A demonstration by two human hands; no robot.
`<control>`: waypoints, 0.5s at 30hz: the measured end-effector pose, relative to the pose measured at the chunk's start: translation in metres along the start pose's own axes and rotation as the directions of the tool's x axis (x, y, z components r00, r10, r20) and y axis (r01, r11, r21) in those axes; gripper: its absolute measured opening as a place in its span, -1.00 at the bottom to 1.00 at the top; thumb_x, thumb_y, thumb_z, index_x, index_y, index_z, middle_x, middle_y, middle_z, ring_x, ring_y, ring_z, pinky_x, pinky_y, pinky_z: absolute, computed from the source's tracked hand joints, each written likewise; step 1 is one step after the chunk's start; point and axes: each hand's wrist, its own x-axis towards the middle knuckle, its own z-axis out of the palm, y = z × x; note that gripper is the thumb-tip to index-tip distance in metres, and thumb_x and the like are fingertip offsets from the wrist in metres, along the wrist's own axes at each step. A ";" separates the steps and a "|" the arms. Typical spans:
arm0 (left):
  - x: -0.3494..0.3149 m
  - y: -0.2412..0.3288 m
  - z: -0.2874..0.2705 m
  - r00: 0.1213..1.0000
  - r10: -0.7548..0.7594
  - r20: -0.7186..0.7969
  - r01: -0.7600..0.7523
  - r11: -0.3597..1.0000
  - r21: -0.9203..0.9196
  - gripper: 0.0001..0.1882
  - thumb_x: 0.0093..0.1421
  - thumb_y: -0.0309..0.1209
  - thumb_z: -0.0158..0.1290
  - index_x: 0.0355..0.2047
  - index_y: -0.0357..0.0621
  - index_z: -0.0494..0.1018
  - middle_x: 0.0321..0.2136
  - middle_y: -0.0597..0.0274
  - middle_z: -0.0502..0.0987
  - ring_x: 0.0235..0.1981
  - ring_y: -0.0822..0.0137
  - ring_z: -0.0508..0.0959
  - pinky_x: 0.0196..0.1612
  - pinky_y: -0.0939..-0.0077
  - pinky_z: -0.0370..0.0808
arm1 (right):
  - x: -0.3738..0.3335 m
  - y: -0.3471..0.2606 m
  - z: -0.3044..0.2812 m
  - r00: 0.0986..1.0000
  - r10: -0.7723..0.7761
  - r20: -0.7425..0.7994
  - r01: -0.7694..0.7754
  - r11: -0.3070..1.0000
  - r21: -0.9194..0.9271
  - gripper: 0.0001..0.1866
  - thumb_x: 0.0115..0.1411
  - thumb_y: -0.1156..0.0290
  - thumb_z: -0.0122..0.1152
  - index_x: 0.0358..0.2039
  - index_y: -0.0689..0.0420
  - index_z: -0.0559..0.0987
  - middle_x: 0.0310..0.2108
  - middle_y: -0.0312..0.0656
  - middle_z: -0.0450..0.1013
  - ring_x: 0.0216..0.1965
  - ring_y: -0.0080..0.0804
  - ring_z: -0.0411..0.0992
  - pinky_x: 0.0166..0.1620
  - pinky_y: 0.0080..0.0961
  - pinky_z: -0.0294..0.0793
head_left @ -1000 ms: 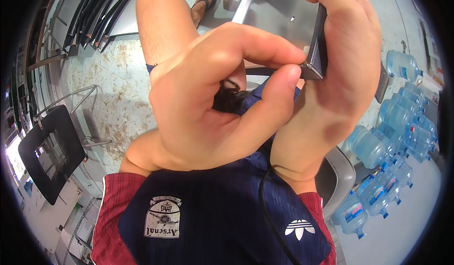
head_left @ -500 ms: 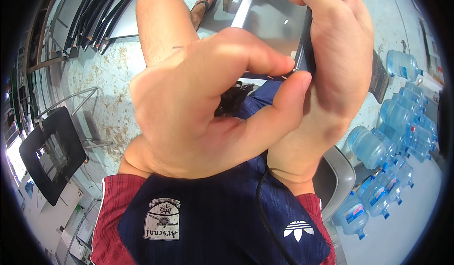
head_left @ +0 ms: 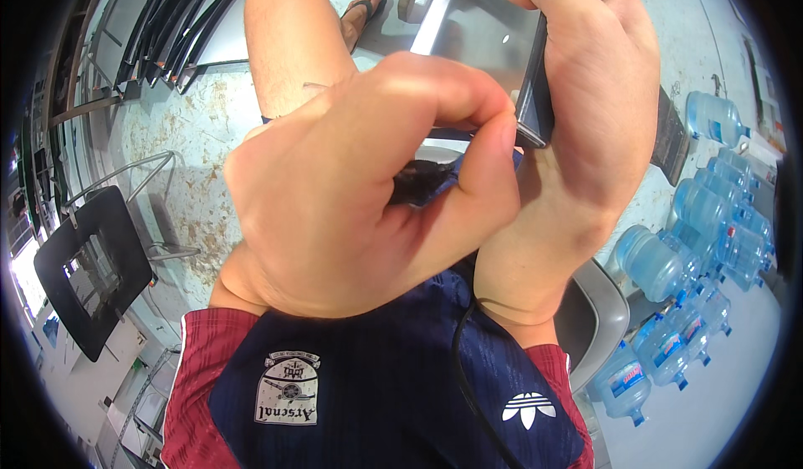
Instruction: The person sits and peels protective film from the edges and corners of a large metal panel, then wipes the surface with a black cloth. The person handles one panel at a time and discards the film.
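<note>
A flat glossy grey panel (head_left: 485, 42) with a bright strip along its left side and a black edge on its right lies in front of me. My right hand (head_left: 602, 84) grips that black edge, with the thumb over the panel's face and the other fingers partly hidden. Beside the panel's near corner, my left hand (head_left: 360, 184) is closed in a pinch, thumb and index fingertip pressed together. Whatever is between those fingertips is hidden. Behind the pinch, a dark crumpled thing (head_left: 418, 180) shows through the gap in my fingers.
Several blue water jugs (head_left: 652, 260) crowd the right side. A black chair-like piece with metal legs (head_left: 92, 272) stands at left. Long black bars (head_left: 180, 30) lie at upper left. A grey chair (head_left: 598, 310) is beside my right arm; a sandalled foot (head_left: 364, 17) rests on the floor.
My left thumb and index fingertip have moved slightly left and pressed closer together. The panel's near corner, earlier partly covered by them, now shows. My right hand stays nearly in place.
</note>
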 end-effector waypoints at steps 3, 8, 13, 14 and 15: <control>-0.002 0.001 -0.002 0.999 -0.039 -0.009 0.038 0.998 -0.053 -0.84 0.10 -0.70 0.28 -0.29 -0.35 0.59 -0.43 0.21 0.68 -0.67 0.71 0.38 -0.58 0.81 0.21 | -0.001 0.001 0.000 1.000 -0.004 0.015 0.004 1.000 0.001 -0.44 0.06 0.43 0.16 0.11 0.34 0.58 -0.21 -0.14 0.63 -0.23 -0.54 0.50 -0.09 -0.61 0.49; -0.002 0.000 -0.007 0.997 -0.077 0.010 0.078 0.995 -0.058 -0.79 0.04 -0.72 0.29 -0.28 -0.35 0.61 -0.47 0.27 0.67 -0.71 0.76 0.27 -0.61 0.80 0.08 | 0.000 0.006 0.001 0.999 -0.030 0.036 0.030 1.000 0.009 -0.44 0.06 0.43 0.16 0.11 0.34 0.58 -0.20 -0.14 0.63 -0.23 -0.53 0.51 -0.09 -0.61 0.49; 0.000 -0.001 -0.010 0.997 -0.069 0.018 0.069 0.996 -0.058 -0.77 -0.01 -0.74 0.30 -0.31 -0.33 0.62 -0.51 0.31 0.65 -0.71 0.77 0.26 -0.61 0.80 0.07 | 0.008 0.012 0.002 0.997 -0.061 0.057 0.060 0.998 0.020 -0.44 0.06 0.44 0.15 0.11 0.33 0.58 -0.20 -0.14 0.63 -0.23 -0.53 0.51 -0.09 -0.61 0.49; 0.000 -0.001 -0.010 0.998 -0.064 0.019 0.065 0.996 -0.057 -0.77 -0.01 -0.74 0.31 -0.31 -0.33 0.62 -0.51 0.31 0.65 -0.71 0.77 0.27 -0.61 0.79 0.08 | 0.008 0.013 0.002 0.996 -0.063 0.061 0.061 0.998 0.023 -0.44 0.06 0.44 0.15 0.12 0.33 0.58 -0.20 -0.14 0.63 -0.23 -0.53 0.51 -0.09 -0.61 0.49; 0.000 -0.001 -0.011 0.998 -0.059 0.020 0.060 0.997 -0.055 -0.77 -0.02 -0.75 0.31 -0.32 -0.33 0.62 -0.51 0.31 0.65 -0.71 0.77 0.27 -0.61 0.79 0.08 | 0.008 0.014 0.001 0.996 -0.062 0.065 0.061 0.998 0.025 -0.44 0.06 0.44 0.15 0.12 0.33 0.58 -0.20 -0.14 0.63 -0.23 -0.52 0.51 -0.09 -0.61 0.49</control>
